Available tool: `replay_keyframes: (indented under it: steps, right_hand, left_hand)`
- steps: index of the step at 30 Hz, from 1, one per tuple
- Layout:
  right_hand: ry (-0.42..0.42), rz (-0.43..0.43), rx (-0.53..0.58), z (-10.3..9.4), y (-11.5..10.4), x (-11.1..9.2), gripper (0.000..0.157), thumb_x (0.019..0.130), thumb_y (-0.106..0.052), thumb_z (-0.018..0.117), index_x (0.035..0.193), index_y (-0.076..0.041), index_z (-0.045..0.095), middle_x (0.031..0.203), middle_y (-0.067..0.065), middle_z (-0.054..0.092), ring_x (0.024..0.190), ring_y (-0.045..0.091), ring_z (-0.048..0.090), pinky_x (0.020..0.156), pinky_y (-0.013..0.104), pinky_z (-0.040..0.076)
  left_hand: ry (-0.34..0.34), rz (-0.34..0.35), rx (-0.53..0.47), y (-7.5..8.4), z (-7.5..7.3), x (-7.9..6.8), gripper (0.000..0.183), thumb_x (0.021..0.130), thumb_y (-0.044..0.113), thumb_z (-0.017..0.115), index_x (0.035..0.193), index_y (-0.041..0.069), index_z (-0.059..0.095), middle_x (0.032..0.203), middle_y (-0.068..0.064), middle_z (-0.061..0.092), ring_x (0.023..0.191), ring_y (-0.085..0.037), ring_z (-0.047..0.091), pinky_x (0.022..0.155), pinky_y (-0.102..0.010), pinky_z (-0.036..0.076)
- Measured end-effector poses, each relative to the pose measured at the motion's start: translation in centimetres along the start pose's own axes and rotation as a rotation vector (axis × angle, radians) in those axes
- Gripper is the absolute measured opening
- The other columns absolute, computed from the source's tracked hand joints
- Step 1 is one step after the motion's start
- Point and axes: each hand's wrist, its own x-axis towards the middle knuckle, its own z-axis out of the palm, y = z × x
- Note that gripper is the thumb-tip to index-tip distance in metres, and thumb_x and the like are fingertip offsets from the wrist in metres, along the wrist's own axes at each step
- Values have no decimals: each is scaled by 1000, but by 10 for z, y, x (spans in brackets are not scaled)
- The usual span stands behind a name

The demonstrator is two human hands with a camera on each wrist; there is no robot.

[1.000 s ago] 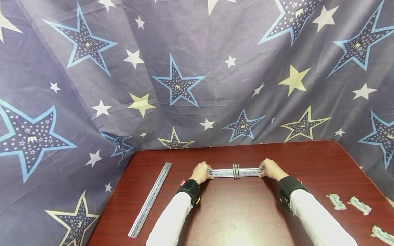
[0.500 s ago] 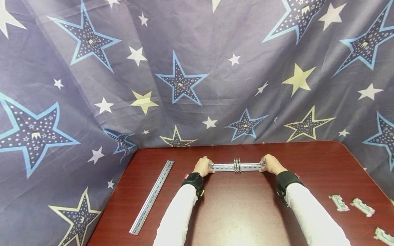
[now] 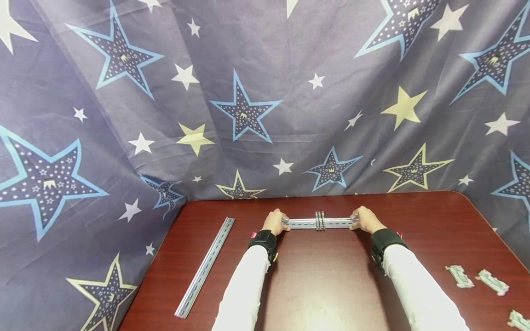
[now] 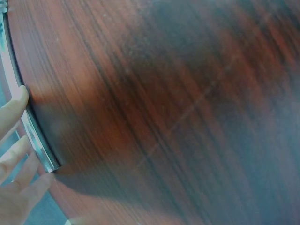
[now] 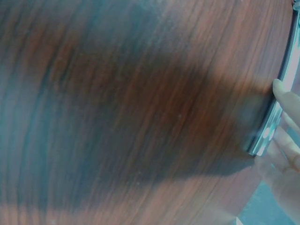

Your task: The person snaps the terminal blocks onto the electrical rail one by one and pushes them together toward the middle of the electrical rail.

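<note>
A slotted metal DIN rail [image 3: 301, 224] lies crosswise near the back of the table, with several thin terminal blocks [image 3: 320, 221] clustered around its middle. My left hand [image 3: 275, 222] grips the rail's left end; in the left wrist view its thumb [image 4: 18, 101] lies on the near edge and the other fingers are on the far side. The right hand [image 3: 366, 219] grips the opposite end the same way, its thumb [image 5: 281, 90] on the near edge in the right wrist view. Both wrist views show only the rail's end portions well.
A second, longer DIN rail [image 3: 205, 266] lies slanted on the left of the reddish-brown table [image 3: 314, 285]. Three pale end pieces or blocks lie at right: one block [image 3: 459, 276], another block [image 3: 492, 282] and a cut-off block [image 3: 519, 319]. A star-patterned cloth [image 3: 273, 55] hangs behind.
Both hands have shifted the rail slightly away from me, toward the back edge, mostly in the first half second. Both hands keep their hold. The head view has moved a little.
</note>
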Motion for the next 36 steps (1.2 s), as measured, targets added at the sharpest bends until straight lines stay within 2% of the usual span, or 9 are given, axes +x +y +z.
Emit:
replay_keyframes:
  steps: [1, 3, 10, 14, 21, 25, 30, 34, 36]
  right_hand:
    - [-17, 26, 6, -13, -20, -8, 36, 50, -18, 82, 77, 0, 67, 73, 9, 66, 70, 26, 59, 72, 39, 44]
    - [-27, 40, 14, -21, -30, -13, 36, 51, -18, 82, 79, 1, 67, 75, 9, 66, 73, 26, 60, 74, 39, 44]
    - [38, -92, 73, 36, 57, 20, 41, 50, -27, 84, 78, -4, 67, 71, 5, 65, 65, 19, 58, 63, 29, 44]
    - [36, -87, 83, 47, 74, 27, 41, 52, -27, 83, 82, -3, 67, 75, 7, 64, 69, 22, 58, 67, 29, 44]
    - [21, -29, 107, 34, 57, 20, 44, 50, -25, 84, 84, -2, 67, 77, 11, 64, 74, 28, 57, 71, 38, 43]
    - [75, -117, 144, 44, 75, 25, 43, 50, -25, 84, 82, -3, 66, 72, 8, 63, 67, 22, 56, 63, 30, 42]
    - [28, -48, 106, 59, 94, 36, 48, 50, -27, 83, 88, -3, 67, 80, 11, 64, 76, 27, 57, 72, 37, 43]
    - [101, -65, 56, 85, 122, 52, 48, 46, -29, 84, 84, -6, 67, 79, 10, 64, 74, 28, 57, 68, 38, 42]
    - [166, -121, 50, 100, 138, 60, 47, 44, -36, 84, 80, -10, 67, 76, 5, 63, 70, 26, 56, 63, 35, 41]
  left_hand:
    - [-27, -13, -9, -6, 9, 3, 36, 46, 39, 82, 76, 24, 70, 75, 4, 51, 67, -20, 55, 59, -29, 44]
    - [-14, -5, 7, -13, 21, 6, 38, 45, 39, 83, 77, 22, 71, 77, 0, 53, 67, -23, 56, 59, -32, 44]
    - [9, 0, 0, -25, 37, 9, 41, 44, 51, 79, 76, 29, 69, 74, 5, 49, 65, -20, 53, 58, -30, 43]
    - [-6, 1, 11, -26, 41, 11, 42, 47, 43, 81, 83, 24, 71, 79, 1, 53, 70, -24, 55, 63, -33, 44]
    - [33, -10, 29, -19, 37, 10, 37, 48, 36, 82, 81, 23, 70, 76, 2, 50, 69, -23, 52, 62, -31, 43]
    - [-7, -17, 20, -18, 34, 11, 40, 50, 37, 82, 85, 22, 70, 81, -1, 52, 73, -24, 54, 64, -33, 44]
    - [-43, 24, -16, -14, 21, 8, 42, 56, 41, 79, 91, 18, 70, 87, -3, 55, 79, -24, 55, 71, -31, 43]
    - [-18, 44, -34, -13, 16, 6, 43, 58, 40, 78, 93, 17, 69, 86, -5, 53, 79, -23, 51, 69, -30, 41]
    - [-25, 32, -59, -4, 1, 1, 43, 59, 40, 77, 93, 17, 68, 85, -5, 51, 79, -21, 50, 67, -29, 41]
